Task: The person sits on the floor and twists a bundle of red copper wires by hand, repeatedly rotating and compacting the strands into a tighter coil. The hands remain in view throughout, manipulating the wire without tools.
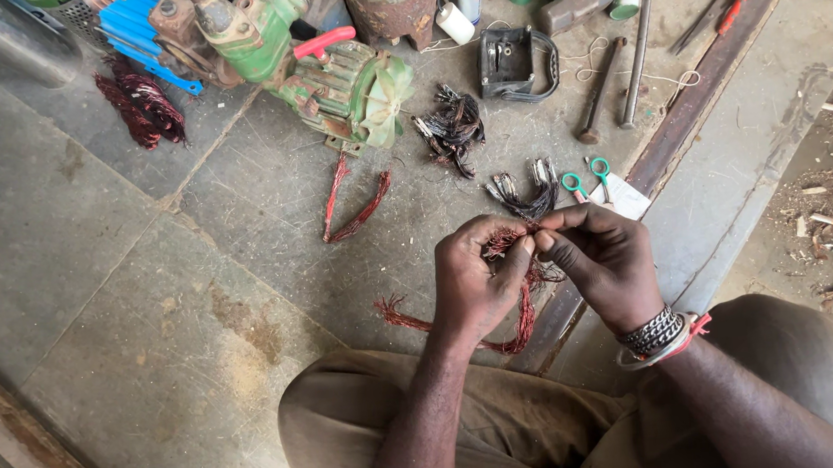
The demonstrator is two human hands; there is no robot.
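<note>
Left hand (471, 279) and right hand (602, 260): fingers pinching a bundle of reddish copper winding wire (519, 285), held above the concrete floor (140, 288), its loose loop hanging toward the lap. Just beyond the fingers: dark wire clump (523, 192), green-handled scissors (587, 177). Farther off: green electric motor (342, 75), hammer (597, 90).
</note>
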